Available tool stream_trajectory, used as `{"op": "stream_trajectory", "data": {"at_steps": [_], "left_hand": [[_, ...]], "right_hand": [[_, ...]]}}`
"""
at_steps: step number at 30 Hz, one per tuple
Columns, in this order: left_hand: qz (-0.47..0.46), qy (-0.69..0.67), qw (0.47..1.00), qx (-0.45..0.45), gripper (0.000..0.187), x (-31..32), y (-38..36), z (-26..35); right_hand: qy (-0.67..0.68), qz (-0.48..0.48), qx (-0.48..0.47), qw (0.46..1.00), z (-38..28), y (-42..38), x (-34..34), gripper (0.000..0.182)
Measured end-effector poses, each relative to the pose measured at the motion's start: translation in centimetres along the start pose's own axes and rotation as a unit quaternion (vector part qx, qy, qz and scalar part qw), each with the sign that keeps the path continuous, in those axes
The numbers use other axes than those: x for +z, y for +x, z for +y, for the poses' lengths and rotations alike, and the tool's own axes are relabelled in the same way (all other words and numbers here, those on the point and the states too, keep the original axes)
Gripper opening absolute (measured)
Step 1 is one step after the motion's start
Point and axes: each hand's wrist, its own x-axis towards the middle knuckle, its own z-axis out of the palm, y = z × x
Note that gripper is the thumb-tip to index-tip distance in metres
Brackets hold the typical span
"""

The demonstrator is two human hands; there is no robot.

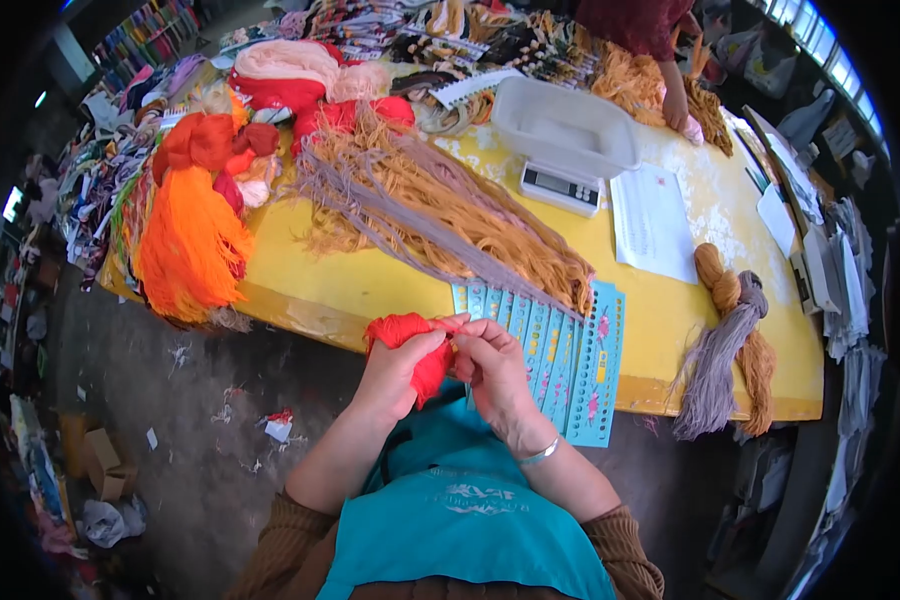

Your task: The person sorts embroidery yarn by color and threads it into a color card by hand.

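A bundle of red yarn [431,374] is held in front of me at the table's near edge. My left hand [398,368] is closed around it, the yarn bulging past the fingers. Thumb and fingers of my right hand [487,362] pinch red strands at the bundle's upper right side. Just beyond my hands lie turquoise cards [602,345] with rows of holes along their edges, overlapping one another. Long tan and mauve yarn hanks [470,215] stretch across the table, their ends resting over the cards.
On the yellow table [300,270] are orange yarn [192,235], a scale [560,187] carrying a clear plastic tub [567,125], and a printed sheet [653,222]. Twisted hanks [722,340] hang over the near right edge. Across the table, another person's hand [676,105] touches yarn.
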Motion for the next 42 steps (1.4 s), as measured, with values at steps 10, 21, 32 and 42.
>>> {"op": "stream_trajectory", "data": {"at_steps": [10,21,32,42], "left_hand": [[0.012,0.066,0.997,0.043,0.017,-1.0,-0.4,0.1],[-0.102,-0.133,0.984,-0.063,0.045,-3.0,-0.3,1.3],[-0.110,-0.081,0.989,-0.060,0.049,-1.4,-0.4,0.8],[-0.041,-0.050,0.997,-0.048,0.039,-1.0,-0.8,1.0]], "right_hand": [[-0.094,-0.065,0.058,0.992,-1.6,-0.2,-0.2,0.004],[0.206,-0.124,0.140,0.961,-2.0,0.3,-0.7,0.019],[-0.121,-0.056,-0.004,0.991,-0.3,-0.4,0.9,0.007],[0.004,-0.018,-0.003,1.000,0.0,-0.8,-0.2,0.005]]}}
